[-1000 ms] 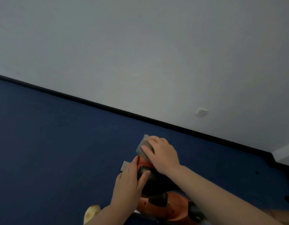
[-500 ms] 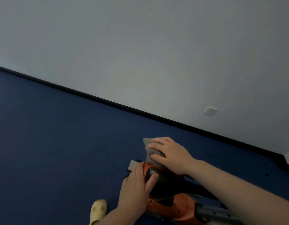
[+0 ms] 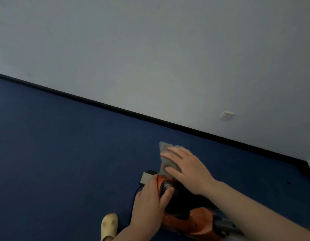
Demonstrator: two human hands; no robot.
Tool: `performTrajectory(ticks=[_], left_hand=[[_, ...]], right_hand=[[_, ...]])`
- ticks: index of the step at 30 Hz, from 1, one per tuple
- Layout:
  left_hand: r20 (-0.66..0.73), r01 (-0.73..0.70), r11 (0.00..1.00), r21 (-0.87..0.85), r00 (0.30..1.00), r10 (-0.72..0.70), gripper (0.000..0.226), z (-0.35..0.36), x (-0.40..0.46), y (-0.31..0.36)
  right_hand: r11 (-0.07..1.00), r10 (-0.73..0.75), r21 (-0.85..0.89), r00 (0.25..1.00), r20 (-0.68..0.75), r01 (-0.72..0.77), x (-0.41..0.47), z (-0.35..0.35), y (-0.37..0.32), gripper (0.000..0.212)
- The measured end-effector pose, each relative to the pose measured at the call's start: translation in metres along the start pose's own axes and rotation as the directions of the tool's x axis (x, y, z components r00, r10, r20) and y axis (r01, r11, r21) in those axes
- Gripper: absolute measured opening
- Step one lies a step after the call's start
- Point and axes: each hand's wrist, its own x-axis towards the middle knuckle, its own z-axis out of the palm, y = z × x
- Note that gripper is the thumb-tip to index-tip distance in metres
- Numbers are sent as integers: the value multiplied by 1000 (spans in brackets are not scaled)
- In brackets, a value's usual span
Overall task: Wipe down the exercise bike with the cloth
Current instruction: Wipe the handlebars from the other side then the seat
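The picture is dim and flat, with a cool grey-blue cast. Light is soft and even; its source cannot be told. The wall (image 3: 150, 58) grades from paler at the lower middle to duller grey toward the upper corners. The floor (image 3: 55, 162) reads very dark, darkest at the left and bottom edges, and shows almost no texture. No glare or sharp shadows appear. The skirting line (image 3: 116, 108) runs slanted across the tilted wide-angle view. Detail is soft throughout; the cloth (image 3: 165, 159) edges and the socket (image 3: 227, 115) look slightly smeared.
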Motion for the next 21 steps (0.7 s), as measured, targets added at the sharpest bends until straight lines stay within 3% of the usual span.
performTrajectory(ticks=[4,6,8,10,11,13,17,19,21], left_hand=[[2,-9,999,-51,1000,9,58,3,2,-2],[-6,-18,997,-70,1000,18,59,4,2,-2],[-12,-47,995,-84,999,47,65,4,2,-3],[-9,-96,991,-90,995,96,67,3,1,-4],[-2,-117,990,-83,993,117,68,1,1,-4],[17,-141,988,-58,990,143,66,-3,3,-2],[33,-197,979,-48,980,199,73,-10,11,-5],[46,-227,974,-12,973,228,79,-14,16,-8],[65,-264,965,-10,962,264,81,-19,21,-10]], right_hand=[[904,413,102,910,33,-415,23,-1,-2,39],[860,510,61,859,-44,-507,36,2,-14,42],[911,403,-15,899,-169,-412,19,13,-16,45],[966,242,-47,955,-172,-254,-14,20,-12,53],[971,235,-17,960,-152,-240,-31,20,-5,57],[926,376,79,919,-118,-369,-48,13,13,56],[793,609,5,793,-1,-609,-14,-2,14,47],[800,599,-10,799,-53,-600,6,4,-8,44],[868,486,-20,856,-177,-497,10,14,-28,44]])
